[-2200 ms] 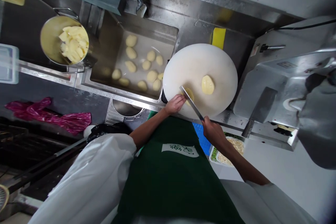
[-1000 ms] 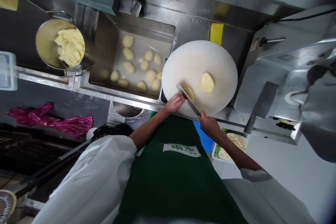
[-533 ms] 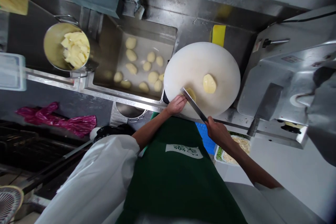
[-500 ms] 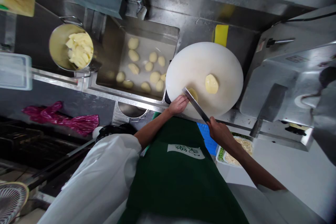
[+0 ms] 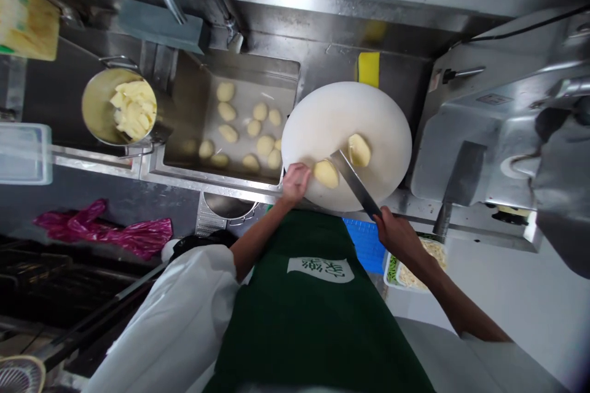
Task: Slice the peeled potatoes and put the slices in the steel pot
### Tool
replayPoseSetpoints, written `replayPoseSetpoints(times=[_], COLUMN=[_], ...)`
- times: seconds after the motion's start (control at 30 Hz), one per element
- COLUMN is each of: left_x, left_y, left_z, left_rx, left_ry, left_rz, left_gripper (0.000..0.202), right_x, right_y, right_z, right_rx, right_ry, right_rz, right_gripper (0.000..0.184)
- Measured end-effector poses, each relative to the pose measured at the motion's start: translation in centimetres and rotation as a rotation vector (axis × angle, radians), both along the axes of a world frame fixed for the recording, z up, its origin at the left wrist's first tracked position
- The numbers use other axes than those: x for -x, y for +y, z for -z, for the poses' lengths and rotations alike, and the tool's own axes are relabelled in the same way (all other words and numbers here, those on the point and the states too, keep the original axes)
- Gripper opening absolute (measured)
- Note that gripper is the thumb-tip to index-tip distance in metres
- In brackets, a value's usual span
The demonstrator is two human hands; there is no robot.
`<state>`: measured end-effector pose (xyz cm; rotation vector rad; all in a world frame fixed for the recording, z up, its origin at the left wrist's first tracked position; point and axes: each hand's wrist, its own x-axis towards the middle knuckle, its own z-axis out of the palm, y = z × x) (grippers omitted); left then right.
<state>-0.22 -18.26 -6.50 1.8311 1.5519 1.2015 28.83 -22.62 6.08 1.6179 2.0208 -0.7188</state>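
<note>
My right hand (image 5: 395,232) is wrapped round the handle of a kitchen knife (image 5: 357,186). Its broad blade points up and left over the round white cutting board (image 5: 308,113). Just left of the blade lies a potato piece (image 5: 326,174), pale and peeled. Beyond the blade, to the upper right, another potato piece (image 5: 359,150) rests on the board with a cut face showing. My left hand (image 5: 296,183) is at the board's left edge, close beside the nearer piece, fingers loosely bent and holding nothing.
Left of the board, a sink (image 5: 184,166) holds several peeled potatoes (image 5: 265,145). Farther left stands a metal pot (image 5: 94,112) with cut potato. A yellow sponge (image 5: 369,69) lies behind the board. At right are a metal machine (image 5: 428,153) and a cleaver (image 5: 465,175).
The knife has moved right, off the nearer potato piece. My left hand has drawn back left from it. The farther piece now shows a different face. The whole view has shifted slightly.
</note>
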Motion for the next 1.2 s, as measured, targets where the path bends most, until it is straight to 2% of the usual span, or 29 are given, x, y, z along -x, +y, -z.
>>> replayPoseSetpoints(times=[0.03,0.07,0.13,0.2,0.27,0.33,0.47,0.53,0.63,0.7,0.83,1.07,1.2], left_x=[0.6,1.0,1.6,1.4,0.9,0.3,-0.1,0.0,0.0,-0.2,-0.7,-1.0,-0.8], left_y=[0.9,2.1,4.5,6.4,7.2,6.7,3.6,2.4,1.7,1.9,2.6,2.8,2.9], left_z=[-0.8,-1.6,-2.7,-3.1,-2.8,-2.2,-1.0,-0.6,-0.2,0.1,0.6,0.7,0.9], left_rx=[0.041,0.078,0.134,0.164,0.178,0.178,0.137,0.1,0.022,-0.016,-0.034,-0.073,-0.042], left_ry=[-0.007,0.005,0.091,0.215,0.312,0.351,0.306,0.243,0.168,0.169,0.197,0.174,0.175], left_rz=[0.011,0.096,0.416,0.714,0.846,0.798,0.521,0.403,0.261,0.296,0.424,0.457,0.461], left_gripper=[0.028,0.031,0.043,0.054,0.057,0.056,0.058,0.05,0.03,0.022,0.02,0.019,0.02], right_x=[-0.7,-1.3,-2.0,-1.9,-1.2,-0.2,1.4,1.7,1.8,2.1,3.1,3.8,4.1], right_y=[-0.3,-0.6,-1.0,-1.4,-1.7,-2.0,-2.3,-2.3,-2.4,-2.6,-3.0,-3.1,-3.0], right_z=[0.1,0.4,1.1,1.8,2.2,2.4,2.1,1.7,0.8,0.1,-0.8,-1.3,-0.7], right_rx=[0.014,0.031,0.05,0.052,0.045,0.041,0.062,0.07,0.081,0.091,0.084,0.076,0.11], right_ry=[-0.03,-0.052,-0.081,-0.099,-0.101,-0.095,-0.076,-0.082,-0.088,-0.057,0.011,0.015,-0.011], right_rz=[0.017,0.029,0.05,0.068,0.085,0.09,0.05,0.048,0.058,0.052,0.029,0.039,0.038], right_gripper=[0.025,0.025,0.024,0.023,0.023,0.021,0.017,0.017,0.017,0.017,0.019,0.021,0.02])
